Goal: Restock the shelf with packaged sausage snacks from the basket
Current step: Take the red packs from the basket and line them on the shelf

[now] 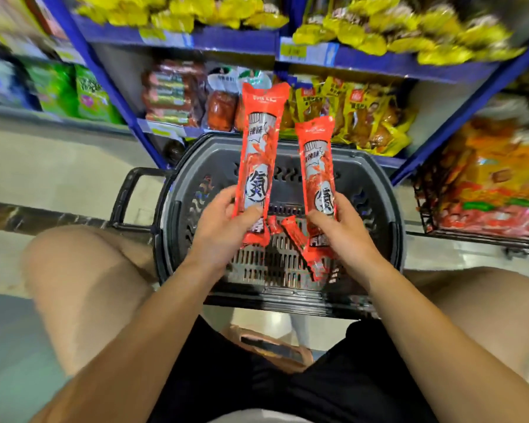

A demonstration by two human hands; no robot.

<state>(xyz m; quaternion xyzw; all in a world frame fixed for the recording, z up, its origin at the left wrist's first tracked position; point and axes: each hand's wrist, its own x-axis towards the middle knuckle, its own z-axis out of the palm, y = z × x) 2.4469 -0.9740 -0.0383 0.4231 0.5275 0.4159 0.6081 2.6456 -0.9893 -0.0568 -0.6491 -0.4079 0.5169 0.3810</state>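
Observation:
My left hand (pixel 223 227) grips the lower end of a long red-and-white sausage snack pack (pixel 260 141), held upright over the dark grey basket (pixel 388 209). A second, matching sausage pack (pixel 316 166) stands upright in the grip of my right hand (pixel 345 236), slightly lower and to the right. More red packs (pixel 300 239) lie on the basket's slotted floor between my hands. Straight behind the raised packs is the blue low shelf (pixel 165 129), stocked with packaged meat snacks.
Yellow snack bags (pixel 379 117) fill the shelf's right half, brown sausage packs (pixel 171 93) its left. An upper blue shelf (pixel 242 38) holds yellow bags. A wire rack (pixel 483 190) of orange packs stands at right, green bags (pixel 74 93) at left. My knees flank the basket.

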